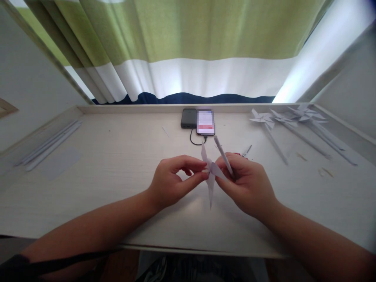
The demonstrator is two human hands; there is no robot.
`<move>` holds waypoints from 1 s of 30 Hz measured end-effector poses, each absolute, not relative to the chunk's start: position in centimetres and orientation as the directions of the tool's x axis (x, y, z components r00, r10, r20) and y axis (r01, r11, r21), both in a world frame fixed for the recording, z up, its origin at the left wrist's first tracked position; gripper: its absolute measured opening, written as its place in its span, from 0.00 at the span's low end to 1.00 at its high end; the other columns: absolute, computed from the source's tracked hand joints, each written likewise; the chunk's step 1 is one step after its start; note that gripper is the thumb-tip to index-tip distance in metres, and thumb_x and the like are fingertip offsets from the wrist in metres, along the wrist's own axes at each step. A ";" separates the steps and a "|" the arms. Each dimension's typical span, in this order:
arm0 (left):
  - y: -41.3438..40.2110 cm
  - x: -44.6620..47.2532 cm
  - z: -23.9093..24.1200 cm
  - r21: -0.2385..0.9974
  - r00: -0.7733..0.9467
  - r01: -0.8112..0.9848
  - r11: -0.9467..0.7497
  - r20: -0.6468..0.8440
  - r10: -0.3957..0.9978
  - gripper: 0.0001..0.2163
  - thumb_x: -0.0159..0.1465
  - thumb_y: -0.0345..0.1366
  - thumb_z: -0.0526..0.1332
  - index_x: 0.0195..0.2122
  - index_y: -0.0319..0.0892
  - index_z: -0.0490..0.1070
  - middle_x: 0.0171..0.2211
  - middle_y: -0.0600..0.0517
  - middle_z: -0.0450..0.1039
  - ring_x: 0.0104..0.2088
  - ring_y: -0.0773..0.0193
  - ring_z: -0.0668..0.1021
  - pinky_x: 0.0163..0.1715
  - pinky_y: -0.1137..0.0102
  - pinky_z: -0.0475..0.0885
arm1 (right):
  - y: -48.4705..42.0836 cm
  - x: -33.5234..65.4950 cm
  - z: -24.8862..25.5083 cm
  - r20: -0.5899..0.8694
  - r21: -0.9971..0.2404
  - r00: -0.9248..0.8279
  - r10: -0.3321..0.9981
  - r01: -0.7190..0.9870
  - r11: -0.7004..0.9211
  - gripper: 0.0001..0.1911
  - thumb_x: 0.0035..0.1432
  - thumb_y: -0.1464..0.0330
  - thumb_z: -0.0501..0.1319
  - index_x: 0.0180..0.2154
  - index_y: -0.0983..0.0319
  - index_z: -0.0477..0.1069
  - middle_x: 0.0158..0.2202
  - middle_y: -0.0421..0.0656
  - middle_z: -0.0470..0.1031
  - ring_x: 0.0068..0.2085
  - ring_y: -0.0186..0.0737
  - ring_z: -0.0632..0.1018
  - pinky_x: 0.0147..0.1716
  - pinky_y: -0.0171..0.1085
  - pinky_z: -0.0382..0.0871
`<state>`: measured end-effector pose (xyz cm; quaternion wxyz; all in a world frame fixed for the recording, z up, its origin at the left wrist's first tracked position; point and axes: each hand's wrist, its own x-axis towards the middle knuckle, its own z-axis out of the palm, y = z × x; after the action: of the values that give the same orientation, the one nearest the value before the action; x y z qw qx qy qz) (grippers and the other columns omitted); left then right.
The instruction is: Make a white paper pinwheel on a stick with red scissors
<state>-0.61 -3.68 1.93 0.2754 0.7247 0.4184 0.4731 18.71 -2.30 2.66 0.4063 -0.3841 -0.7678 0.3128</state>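
Observation:
Above the middle of the pale desk (117,172), both my hands hold a white folded paper pinwheel head (210,172). My left hand (173,181) pinches its centre between thumb and forefinger. My right hand (248,184) is closed on a rolled white paper stick (223,156), which points up and away and meets the pinwheel from the right. One pointed blade hangs down below my fingers and another sticks up.
Three finished paper pinwheels (288,117) on sticks lie at the back right. Several rolled paper sticks (49,145) and a paper sheet lie at the left. A power bank (188,118) and a phone (205,122) sit by the curtain. Small scissors (246,152) peek out behind my right hand.

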 end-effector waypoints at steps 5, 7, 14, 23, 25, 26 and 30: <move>-3.6 -0.9 1.9 0.731 0.232 0.355 -0.583 0.535 0.812 0.07 0.56 0.32 0.68 0.37 0.40 0.76 0.33 0.50 0.79 0.32 0.66 0.78 0.30 0.73 0.72 | -2.4 18.9 2.5 0.354 -0.808 -0.368 0.860 0.343 0.479 0.03 0.54 0.74 0.61 0.31 0.61 0.72 0.29 0.39 0.70 0.29 0.35 0.70 0.27 0.35 0.62; -3.6 -0.9 1.9 0.712 0.255 0.363 -0.601 0.544 0.799 0.06 0.57 0.31 0.67 0.36 0.41 0.76 0.32 0.50 0.78 0.31 0.66 0.78 0.30 0.72 0.71 | -2.4 18.9 2.4 0.363 -0.799 -0.378 0.852 0.344 0.493 0.03 0.54 0.75 0.61 0.31 0.61 0.71 0.27 0.39 0.69 0.29 0.35 0.70 0.26 0.35 0.61; -3.4 -1.0 1.8 0.718 0.295 0.408 -0.564 0.481 0.826 0.02 0.58 0.32 0.64 0.33 0.41 0.76 0.29 0.52 0.77 0.28 0.67 0.75 0.29 0.73 0.68 | -2.4 18.6 2.5 0.427 -0.753 -0.379 0.821 0.354 0.555 0.03 0.54 0.74 0.62 0.30 0.62 0.71 0.25 0.37 0.66 0.24 0.31 0.65 0.22 0.32 0.58; -3.1 -0.7 1.6 0.759 0.287 0.414 -0.503 0.416 0.863 0.04 0.60 0.33 0.62 0.30 0.40 0.75 0.25 0.52 0.75 0.26 0.67 0.73 0.28 0.74 0.66 | -2.4 18.8 2.5 0.391 -0.783 -0.430 0.814 0.310 0.539 0.04 0.54 0.76 0.60 0.33 0.62 0.71 0.29 0.39 0.68 0.23 0.30 0.66 0.22 0.33 0.60; -3.1 -0.6 1.6 0.770 0.295 0.409 -0.490 0.397 0.869 0.06 0.61 0.34 0.61 0.31 0.39 0.75 0.26 0.51 0.75 0.26 0.67 0.73 0.28 0.74 0.66 | -2.4 18.8 2.6 0.402 -0.768 -0.437 0.805 0.317 0.556 0.04 0.55 0.76 0.60 0.32 0.62 0.71 0.29 0.39 0.68 0.24 0.30 0.66 0.22 0.33 0.60; -3.1 -0.6 1.6 0.773 0.297 0.409 -0.484 0.389 0.872 0.06 0.62 0.34 0.61 0.31 0.39 0.76 0.26 0.51 0.75 0.26 0.67 0.73 0.27 0.74 0.66 | -2.4 18.8 2.6 0.407 -0.762 -0.438 0.802 0.322 0.562 0.03 0.55 0.75 0.60 0.31 0.62 0.71 0.29 0.39 0.68 0.24 0.30 0.66 0.22 0.33 0.60; -3.0 -0.8 1.3 0.778 0.309 0.414 -0.472 0.368 0.877 0.08 0.63 0.35 0.59 0.32 0.39 0.76 0.25 0.51 0.75 0.26 0.66 0.73 0.28 0.73 0.66 | -2.4 18.8 2.5 0.421 -0.743 -0.445 0.791 0.332 0.582 0.03 0.56 0.75 0.60 0.31 0.62 0.71 0.29 0.39 0.68 0.25 0.31 0.66 0.23 0.33 0.60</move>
<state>-0.75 -3.00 1.31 0.2862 0.7567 0.4267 0.4042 18.85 -2.37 2.47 0.3924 -0.3516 -0.7981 0.2923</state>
